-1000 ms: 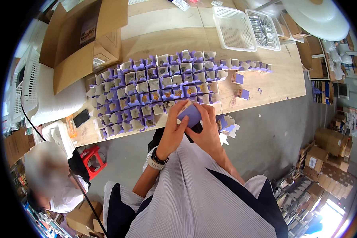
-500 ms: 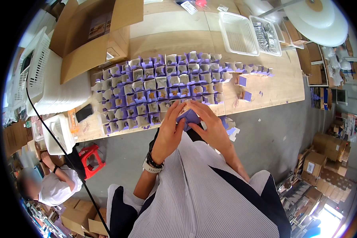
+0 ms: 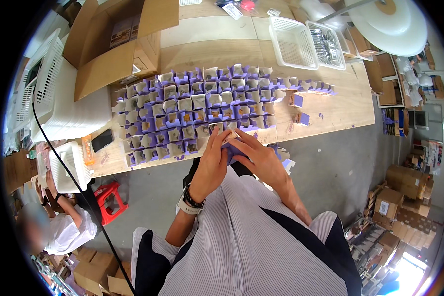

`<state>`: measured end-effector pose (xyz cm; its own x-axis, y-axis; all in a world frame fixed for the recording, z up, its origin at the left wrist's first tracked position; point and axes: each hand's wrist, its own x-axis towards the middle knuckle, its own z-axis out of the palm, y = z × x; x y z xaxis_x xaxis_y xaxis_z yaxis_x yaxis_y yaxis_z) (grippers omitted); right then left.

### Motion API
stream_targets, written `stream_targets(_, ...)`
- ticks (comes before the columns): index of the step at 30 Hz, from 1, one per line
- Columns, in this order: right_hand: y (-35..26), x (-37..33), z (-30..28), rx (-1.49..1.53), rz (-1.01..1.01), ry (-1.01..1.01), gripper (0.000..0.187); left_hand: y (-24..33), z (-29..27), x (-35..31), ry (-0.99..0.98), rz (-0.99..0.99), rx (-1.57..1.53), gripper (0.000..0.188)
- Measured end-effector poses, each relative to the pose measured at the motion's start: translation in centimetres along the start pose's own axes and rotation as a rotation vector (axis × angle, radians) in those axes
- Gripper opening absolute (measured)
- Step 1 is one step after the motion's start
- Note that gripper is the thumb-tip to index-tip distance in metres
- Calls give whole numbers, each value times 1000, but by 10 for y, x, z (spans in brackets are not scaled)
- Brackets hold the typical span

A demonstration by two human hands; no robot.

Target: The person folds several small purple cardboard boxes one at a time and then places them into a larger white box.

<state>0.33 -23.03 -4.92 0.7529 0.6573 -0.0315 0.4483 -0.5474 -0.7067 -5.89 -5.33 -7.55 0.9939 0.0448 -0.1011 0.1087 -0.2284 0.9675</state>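
Observation:
A small purple box (image 3: pixel 233 151) is held between my two hands at the near edge of the table. My left hand (image 3: pixel 210 162) has its fingers along the box's left side. My right hand (image 3: pixel 259 159) closes over its top and right side, hiding much of it. Just beyond my fingers stand rows of small open purple boxes (image 3: pixel 200 101) with grey insides, and a few of them hold something orange. To their right, two closed purple boxes (image 3: pixel 301 119) lie on the wooden table (image 3: pixel 343 109).
A large open carton (image 3: pixel 106 74) stands at the back left, beside stacked white trays (image 3: pixel 74 111). White baskets (image 3: pixel 295 47) are at the back right. A phone (image 3: pixel 102 140) lies at the left edge. Another person (image 3: pixel 66 222) sits lower left, near a red stool (image 3: pixel 111 202).
My fingers have shifted over the small box, and my right hand now covers more of it. The person at the left has moved their arms up near the white basket.

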Motion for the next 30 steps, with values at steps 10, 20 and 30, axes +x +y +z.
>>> stream_targets(10, 0, -7, 1, -111, -14, -57, 44, -7, -7, -3, -50, -14, -109, 54)
stream_targets(20, 6, -18, 18, 58, 6, 300, 24, 10, -3, -1, 140, 152, 175, 40)
stream_targets(30, 4, -14, 55, 714, 441, 504, 11, 3, -6, -2, 215, 17, 156, 26)
